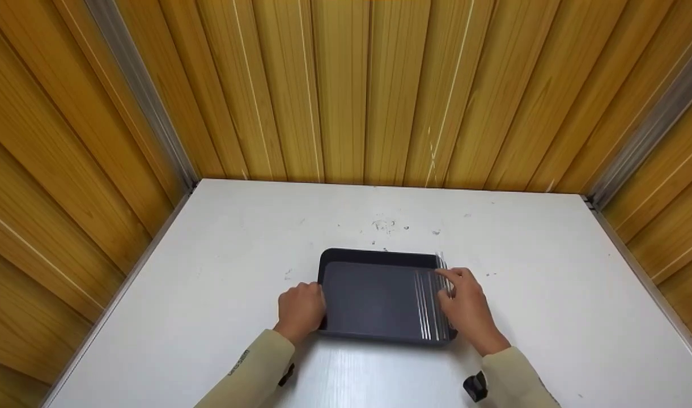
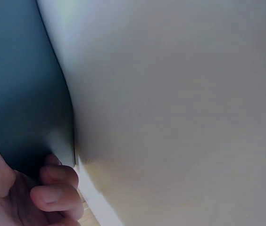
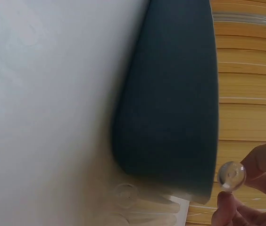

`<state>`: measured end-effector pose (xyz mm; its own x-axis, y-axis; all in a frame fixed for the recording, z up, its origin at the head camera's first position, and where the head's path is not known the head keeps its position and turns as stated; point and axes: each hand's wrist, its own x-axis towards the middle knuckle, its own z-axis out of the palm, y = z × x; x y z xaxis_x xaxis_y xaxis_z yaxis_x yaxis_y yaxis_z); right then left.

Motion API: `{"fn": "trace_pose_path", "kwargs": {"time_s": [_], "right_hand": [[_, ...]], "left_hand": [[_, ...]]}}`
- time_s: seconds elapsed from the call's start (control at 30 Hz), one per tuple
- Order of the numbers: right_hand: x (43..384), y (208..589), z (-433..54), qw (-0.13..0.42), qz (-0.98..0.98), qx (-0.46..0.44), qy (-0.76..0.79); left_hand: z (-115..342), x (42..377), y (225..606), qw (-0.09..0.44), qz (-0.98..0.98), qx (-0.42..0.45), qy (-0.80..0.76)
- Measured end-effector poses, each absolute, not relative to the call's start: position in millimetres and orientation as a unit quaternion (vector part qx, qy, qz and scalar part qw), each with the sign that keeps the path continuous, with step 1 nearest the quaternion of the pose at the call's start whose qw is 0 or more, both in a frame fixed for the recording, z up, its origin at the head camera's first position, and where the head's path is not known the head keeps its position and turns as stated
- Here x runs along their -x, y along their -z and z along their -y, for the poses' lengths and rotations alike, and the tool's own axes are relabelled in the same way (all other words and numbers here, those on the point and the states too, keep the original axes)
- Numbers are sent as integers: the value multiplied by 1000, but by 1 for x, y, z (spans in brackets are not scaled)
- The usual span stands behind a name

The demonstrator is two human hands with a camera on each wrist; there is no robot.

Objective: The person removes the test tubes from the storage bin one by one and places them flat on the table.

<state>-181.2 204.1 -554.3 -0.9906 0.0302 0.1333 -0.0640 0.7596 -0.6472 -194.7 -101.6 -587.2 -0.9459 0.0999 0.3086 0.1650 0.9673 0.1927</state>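
Grips dark grey tray (image 1: 368,300) by its left wall with left hand (image 1: 301,309), pinches unplaced clear rod (image 3: 232,175) above its right end with right hand (image 1: 467,309), apparently mid-loading with other rods (image 1: 421,306) already inside.

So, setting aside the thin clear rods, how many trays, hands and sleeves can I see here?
Dark tray: 1
Hands: 2, left hand and right hand
Beige sleeves: 2, left sleeve and right sleeve
Total: 5

Rods (image 1: 422,306) in the right part of a tray (image 1: 368,300) on the table (image 1: 249,249), wall (image 1: 346,90) behind.
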Motion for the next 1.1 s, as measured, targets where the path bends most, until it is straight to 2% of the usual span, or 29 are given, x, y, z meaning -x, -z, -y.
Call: {"fn": "trace_pose_path", "kwargs": {"time_s": [0.27, 0.47, 0.83, 1.1], "right_hand": [[181, 560, -214, 78, 931, 11, -358], [181, 560, -220, 95, 929, 13, -357], [181, 570, -226, 91, 937, 39, -334], [179, 573, -229, 91, 946, 34, -311]], "left_hand": [[101, 195, 589, 169, 978, 75, 100], [102, 196, 587, 152, 980, 72, 101], [102, 195, 588, 159, 980, 71, 100], [101, 195, 587, 142, 981, 66, 114]]}}
